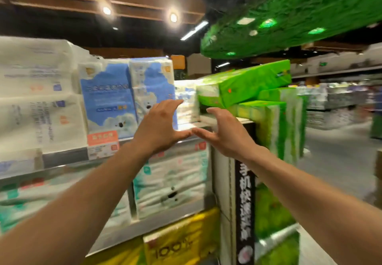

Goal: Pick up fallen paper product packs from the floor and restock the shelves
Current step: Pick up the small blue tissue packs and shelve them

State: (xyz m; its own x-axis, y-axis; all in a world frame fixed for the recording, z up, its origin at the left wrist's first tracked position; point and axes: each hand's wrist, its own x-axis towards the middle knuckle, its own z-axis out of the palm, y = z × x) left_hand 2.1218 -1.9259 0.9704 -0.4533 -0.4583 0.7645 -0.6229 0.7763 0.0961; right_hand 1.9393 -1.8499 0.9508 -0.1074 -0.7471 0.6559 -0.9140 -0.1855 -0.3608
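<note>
In the head view, the left hand (pixel 163 124) and right hand (pixel 223 132) are held wide open and empty before a small white pack (pixel 187 101). It stands at the right end of the upper shelf (pixel 66 155), between the blue packs (pixel 107 99) and a tilted green pack (pixel 248 82). Shelving is judged to be in hand; next, the pack should be squared against its neighbours.

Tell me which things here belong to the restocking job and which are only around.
Job: left hand and right hand, both open, holding nothing; white pack just ahead of them; shelf.
Around: ceiling lamps; green canopy; black sign; far shelves.
</note>
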